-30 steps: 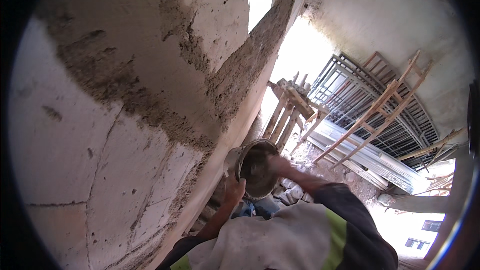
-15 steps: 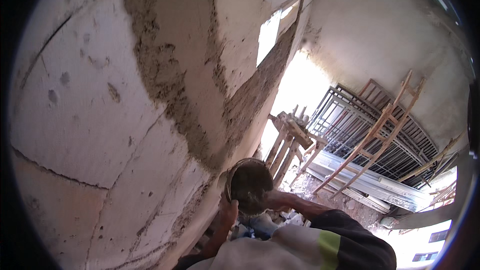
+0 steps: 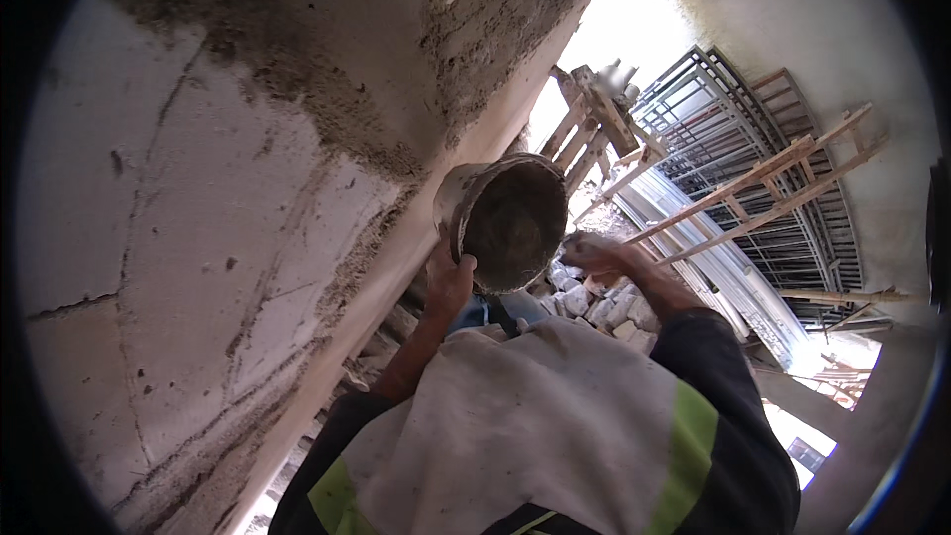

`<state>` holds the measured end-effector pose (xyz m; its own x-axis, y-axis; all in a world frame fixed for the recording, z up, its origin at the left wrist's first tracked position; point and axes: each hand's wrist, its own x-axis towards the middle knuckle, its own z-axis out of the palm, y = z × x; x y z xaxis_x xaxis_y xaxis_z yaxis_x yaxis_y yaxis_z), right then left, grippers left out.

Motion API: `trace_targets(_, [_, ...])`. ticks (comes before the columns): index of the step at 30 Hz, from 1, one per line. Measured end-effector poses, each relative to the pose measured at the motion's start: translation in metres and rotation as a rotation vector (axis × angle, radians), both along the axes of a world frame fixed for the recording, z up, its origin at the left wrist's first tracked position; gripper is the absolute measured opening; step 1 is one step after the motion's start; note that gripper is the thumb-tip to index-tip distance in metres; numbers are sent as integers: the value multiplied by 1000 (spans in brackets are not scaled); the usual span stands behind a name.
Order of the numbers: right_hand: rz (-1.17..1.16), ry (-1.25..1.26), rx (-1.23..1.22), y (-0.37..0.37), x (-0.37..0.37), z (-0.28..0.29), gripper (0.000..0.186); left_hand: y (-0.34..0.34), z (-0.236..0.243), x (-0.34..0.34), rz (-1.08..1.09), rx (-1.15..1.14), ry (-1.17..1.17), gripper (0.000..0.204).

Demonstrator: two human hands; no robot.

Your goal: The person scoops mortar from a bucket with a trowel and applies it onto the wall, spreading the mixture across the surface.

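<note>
Head view: one round, grey-brown bucket with a mortar-crusted rim and dark, stained interior, tilted mouth toward the viewer, held before the body just beside the wall. Left hand: clamped on the near-left rim, thumb over the edge. Right hand: just right of the bucket, fingers curled; whether they pinch anything cannot be told. Surroundings: pale broken rubble below, partly hidden by the bucket; rough brown wooden trestle beyond; long brown wooden ladder standing across stacked grey metal grilles; silvery metal lengths lying beneath. Setting: whitish, cracked wall, coarse brown mortar band above; bright opening behind the trestle.
</note>
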<state>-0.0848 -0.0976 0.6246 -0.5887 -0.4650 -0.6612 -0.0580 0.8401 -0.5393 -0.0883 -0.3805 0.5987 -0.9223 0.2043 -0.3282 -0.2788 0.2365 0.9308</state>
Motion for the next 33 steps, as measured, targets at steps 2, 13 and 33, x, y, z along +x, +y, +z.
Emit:
trace_targets(2, [-149,23,-348,-15,18,-62,29,11,4,-6,-41,-86,-38,67])
trace_targets(13, [-172,245,-1,-8,-12,42,34,2,-25,-10,170,13,-61,65])
trace_targets(33, [-477,-230,-260,-107,46,12,27,-21,32,16,3,-68,-78,70])
